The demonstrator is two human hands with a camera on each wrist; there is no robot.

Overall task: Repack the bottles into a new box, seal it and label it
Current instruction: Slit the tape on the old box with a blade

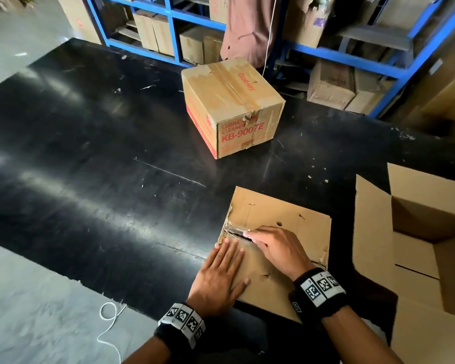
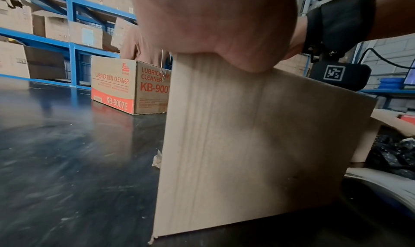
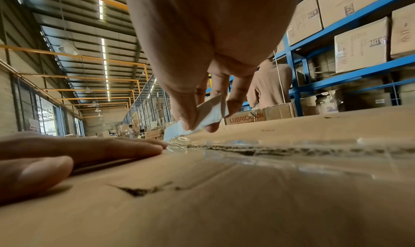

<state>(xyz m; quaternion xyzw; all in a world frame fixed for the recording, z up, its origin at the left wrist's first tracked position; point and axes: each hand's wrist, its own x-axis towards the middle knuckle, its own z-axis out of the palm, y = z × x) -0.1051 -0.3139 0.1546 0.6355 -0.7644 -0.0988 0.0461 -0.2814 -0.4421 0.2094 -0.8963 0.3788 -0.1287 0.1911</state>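
Head view shows a worn, taped box [image 1: 273,248] low and right of centre in the frame, standing on the black table [image 1: 90,166]; its bottles are not visible, being presumably inside. The left hand [image 1: 218,277] lies flat on the near-left part of its top with fingers straight, apparently to keep the box from sliding and the flap from lifting. The right hand [image 1: 276,248] is curled round a small white tool [image 1: 250,233], probably a cutter or a scraper, though I cannot tell which. Its tip sits on the clear tape [image 3: 258,149] over the centre seam. The seam's long axis runs from the box's left edge towards the lower right of the frame, and the tool lies along it, pointing left and up. In the right wrist view the thumb and fingers [image 3: 186,112] pinch the white piece just above the torn, wrinkled tape. This looks like the opening step, so repacking has hardly begun. An open new box [image 1: 428,232] waits at the right edge, flaps spread, close beside the old one for a short transfer. A second sealed carton [image 1: 231,106] marked KB-9007E stands well apart, above centre.
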